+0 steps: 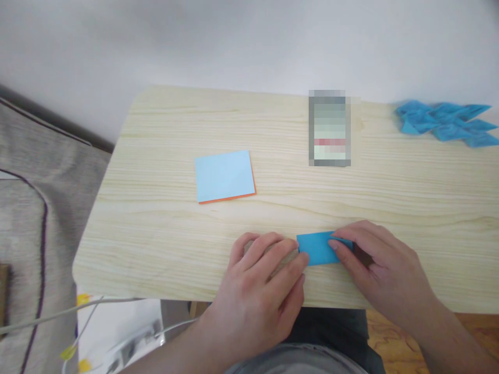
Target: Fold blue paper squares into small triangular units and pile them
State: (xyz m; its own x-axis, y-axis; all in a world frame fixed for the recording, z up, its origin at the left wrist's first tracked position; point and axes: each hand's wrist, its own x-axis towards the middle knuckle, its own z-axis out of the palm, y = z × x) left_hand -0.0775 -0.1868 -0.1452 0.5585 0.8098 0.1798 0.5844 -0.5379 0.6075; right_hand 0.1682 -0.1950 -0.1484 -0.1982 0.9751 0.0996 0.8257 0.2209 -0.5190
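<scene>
A blue folded paper (317, 248) lies flat near the front edge of the table, between my two hands. At its right end, my right hand (390, 259) pinches the paper between thumb and fingers, where the upper edge lifts slightly. My left hand (263, 280) is bent over the tabletop, its index fingertip holding down the left end of the same paper. The left thumb is tucked below, partly hidden by the index finger. Farther back and to the left is a stack of paper sheets (225, 175), pale blue on top with orange showing underneath.
A phone-like device (329, 129), blurred out, lies at the back of the table (156, 223). Several folded blue paper pieces (444, 122) sit joined at the far right by the wall. Grey fabric (58, 208) and a pale cable (58, 314) are at the left.
</scene>
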